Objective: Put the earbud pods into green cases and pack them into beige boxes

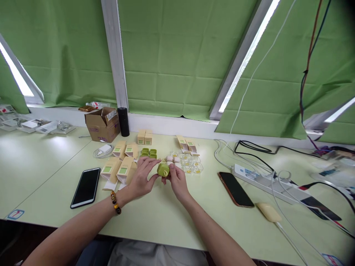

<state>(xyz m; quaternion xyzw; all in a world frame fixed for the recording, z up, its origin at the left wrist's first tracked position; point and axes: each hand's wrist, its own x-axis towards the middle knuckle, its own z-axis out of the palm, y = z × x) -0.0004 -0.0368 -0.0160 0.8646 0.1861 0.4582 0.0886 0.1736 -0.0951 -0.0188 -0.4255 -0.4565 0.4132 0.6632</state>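
Observation:
Between my hands, above the table, is a small glossy green rounded case (163, 170) with a pale mark on its face. My right hand (178, 181) pinches it from the right, thumb on its edge. My left hand (142, 177), wearing a beaded bracelet, has its fingers stretched and apart at the case's left side; whether the fingertips touch it I cannot tell. Just behind stand several green square pieces (149, 152), clear plastic cups with yellow dots (188, 162) and a pale pink item (172, 159). Open cardboard boxes with green labels (126, 170) lie left of my left hand.
A black phone (85, 187) lies at left, another phone (235, 189) at right. Beyond it are a white power strip (263, 183), tangled cables and a cream mouse-shaped device (268, 211). A brown carton (102, 125) and a black cylinder (123, 122) stand at the back.

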